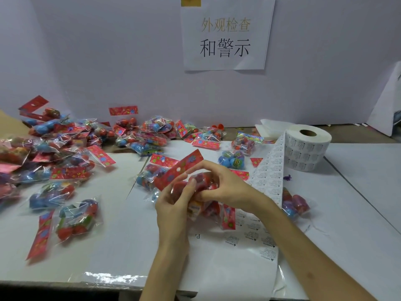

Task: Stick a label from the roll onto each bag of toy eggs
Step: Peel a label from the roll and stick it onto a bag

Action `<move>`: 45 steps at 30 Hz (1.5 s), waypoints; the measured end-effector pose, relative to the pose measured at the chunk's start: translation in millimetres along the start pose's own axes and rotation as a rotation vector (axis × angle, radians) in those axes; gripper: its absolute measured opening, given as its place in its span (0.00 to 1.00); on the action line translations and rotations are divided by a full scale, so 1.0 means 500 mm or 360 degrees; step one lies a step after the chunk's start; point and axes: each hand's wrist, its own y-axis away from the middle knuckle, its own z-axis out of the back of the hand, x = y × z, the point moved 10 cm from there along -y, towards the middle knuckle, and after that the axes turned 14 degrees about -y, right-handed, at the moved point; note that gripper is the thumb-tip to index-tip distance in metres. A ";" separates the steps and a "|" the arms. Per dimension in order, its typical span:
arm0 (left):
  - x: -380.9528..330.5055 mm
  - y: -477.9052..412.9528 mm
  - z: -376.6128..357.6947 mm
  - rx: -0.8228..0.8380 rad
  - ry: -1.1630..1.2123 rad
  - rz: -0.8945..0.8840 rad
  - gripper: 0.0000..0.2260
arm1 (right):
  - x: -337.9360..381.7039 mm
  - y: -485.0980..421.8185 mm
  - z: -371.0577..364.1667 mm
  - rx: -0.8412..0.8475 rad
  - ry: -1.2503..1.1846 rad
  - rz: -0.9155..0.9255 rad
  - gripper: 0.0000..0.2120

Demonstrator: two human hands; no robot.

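While both hands met over the middle of the white table (358,192), they held one bag of toy eggs (204,181) between them, raised just off the surface. The left hand (173,205) gripped it from the near side, fingers curled behind the clear plastic and the thumb lying on its front. The right hand (219,185) closed on it from the right, fingertips bent onto the red eggs inside. Blur made it hard to tell whether a label sat beneath those fingertips. The bag's red flowered header card (178,170) tilted up and to the right above the left hand.

Behind the right wrist, a printed label strip (271,170) ran down from the label roll (308,148), which stood on end near the table's far right. The strip spread across the table under the right forearm.

More bags lay around: a dense pile (54,144) at the far left, a lone bag (78,218) at the near left, and another bag (295,205) just right of the strip. A paper sign (225,38) with Chinese characters hung on the white wall behind.
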 end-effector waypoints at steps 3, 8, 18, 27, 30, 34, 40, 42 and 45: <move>0.002 0.000 -0.002 0.0009 -0.0027 0.0032 0.10 | 0.000 0.001 -0.004 0.0030 -0.0003 0.0008 0.25; 0.003 -0.004 0.031 -0.0181 -0.0058 0.0003 0.04 | 0.006 0.002 -0.012 0.0086 0.0113 0.0036 0.20; 0.017 -0.007 0.060 -0.0369 -0.0024 0.0038 0.10 | 0.002 -0.004 0.005 -0.0111 0.0027 0.0033 0.06; -0.007 0.009 0.042 -0.0274 -0.0248 -0.0049 0.03 | 0.010 -0.003 0.011 -0.0075 -0.0167 0.0086 0.02; -0.010 0.014 0.039 -0.0263 -0.0151 0.0006 0.08 | 0.018 -0.001 0.016 -0.0065 -0.0271 0.0134 0.01; -0.015 0.014 0.017 -0.0128 -0.0066 -0.0002 0.17 | 0.027 -0.001 0.040 -0.0183 -0.0350 0.0206 0.02; -0.008 0.011 -0.016 0.0085 0.0038 0.0009 0.22 | 0.044 0.008 0.097 -0.0552 -0.0301 0.0389 0.07; 0.003 0.010 -0.024 0.0137 0.0016 0.0033 0.28 | 0.032 0.015 0.134 -0.0808 -0.0311 0.0378 0.07; -0.002 0.012 -0.022 0.0126 -0.0195 -0.0088 0.20 | 0.003 0.042 0.201 -0.1227 -0.0488 0.0319 0.04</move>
